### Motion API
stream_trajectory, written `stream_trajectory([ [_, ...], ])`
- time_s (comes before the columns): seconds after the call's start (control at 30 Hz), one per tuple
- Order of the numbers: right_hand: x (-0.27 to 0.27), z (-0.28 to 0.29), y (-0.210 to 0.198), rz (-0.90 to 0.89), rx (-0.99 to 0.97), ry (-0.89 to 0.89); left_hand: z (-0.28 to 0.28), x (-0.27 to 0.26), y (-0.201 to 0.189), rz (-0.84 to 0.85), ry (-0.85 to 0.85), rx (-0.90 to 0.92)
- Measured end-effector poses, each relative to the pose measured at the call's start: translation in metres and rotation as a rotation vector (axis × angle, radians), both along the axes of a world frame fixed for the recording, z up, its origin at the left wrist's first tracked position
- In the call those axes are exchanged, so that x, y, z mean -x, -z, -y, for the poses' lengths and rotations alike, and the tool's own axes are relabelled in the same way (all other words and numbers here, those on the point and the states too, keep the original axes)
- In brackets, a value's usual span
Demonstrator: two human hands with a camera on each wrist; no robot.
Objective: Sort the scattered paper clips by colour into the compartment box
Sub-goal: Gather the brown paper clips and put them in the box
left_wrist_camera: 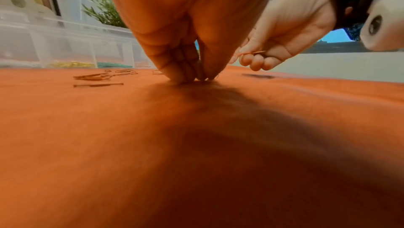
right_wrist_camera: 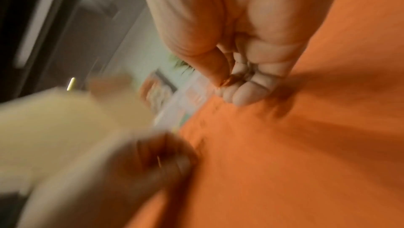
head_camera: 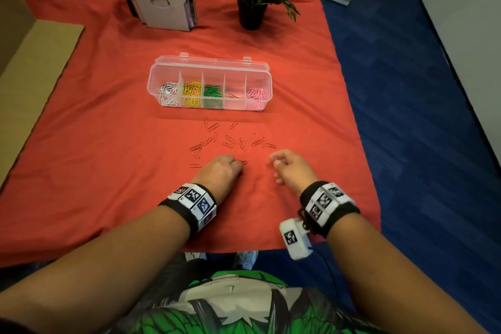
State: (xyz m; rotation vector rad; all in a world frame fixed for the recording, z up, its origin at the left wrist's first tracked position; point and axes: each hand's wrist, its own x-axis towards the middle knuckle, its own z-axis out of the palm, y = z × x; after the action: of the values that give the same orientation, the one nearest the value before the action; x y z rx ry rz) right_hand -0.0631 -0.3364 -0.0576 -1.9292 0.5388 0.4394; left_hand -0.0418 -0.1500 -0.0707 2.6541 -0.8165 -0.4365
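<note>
The clear compartment box (head_camera: 267,73) lies open on the red cloth, holding white, yellow, green and pink clips in separate compartments and a single orange clip (head_camera: 233,96) in the fourth. Several orange paper clips (head_camera: 230,141) are scattered in front of it. My left hand (head_camera: 238,163) is down on the cloth, its thumb and fingertips (left_wrist_camera: 186,74) pinched together on an orange clip (head_camera: 244,162). My right hand (head_camera: 275,161) hovers just to the right, fingers curled, pinching another orange clip (left_wrist_camera: 251,53) between thumb and fingers. The right wrist view is blurred.
A potted plant (head_camera: 250,16) and a paw-shaped bookend with books (head_camera: 160,0) stand behind the box. Cardboard (head_camera: 35,62) lies at the left. The table's right edge drops to blue floor (head_camera: 406,116) close beside my right hand.
</note>
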Motion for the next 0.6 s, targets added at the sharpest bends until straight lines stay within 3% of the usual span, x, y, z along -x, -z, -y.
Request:
stream_trajectory([
  [0.1,-0.017,0.006,-0.013,-0.04,-0.41,0.309,-0.005,0.001,-0.001,-0.118,-0.23,0.252],
  [0.17,-0.028,0.01,-0.016,-0.038,-0.475,0.367,-0.008,-0.003,-0.004,-0.313,-0.449,0.353],
  [0.23,-0.04,0.013,-0.011,-0.038,-0.267,0.276,-0.008,-0.008,-0.011,-0.599,-0.705,0.56],
  [0.33,-0.052,0.013,0.0,0.022,0.386,-0.076,-0.006,-0.016,-0.022,-0.821,-0.938,0.768],
  [0.47,-0.044,-0.003,0.004,0.129,0.835,-0.411,0.004,-0.019,-0.029,-0.858,-0.941,0.827],
  [0.53,-0.039,-0.01,0.003,0.162,0.911,-0.49,0.008,-0.021,-0.024,-0.831,-0.896,0.769],
  [0.6,-0.039,-0.013,0.003,0.141,0.882,-0.484,0.011,-0.023,-0.019,-0.646,-0.755,0.598],
])
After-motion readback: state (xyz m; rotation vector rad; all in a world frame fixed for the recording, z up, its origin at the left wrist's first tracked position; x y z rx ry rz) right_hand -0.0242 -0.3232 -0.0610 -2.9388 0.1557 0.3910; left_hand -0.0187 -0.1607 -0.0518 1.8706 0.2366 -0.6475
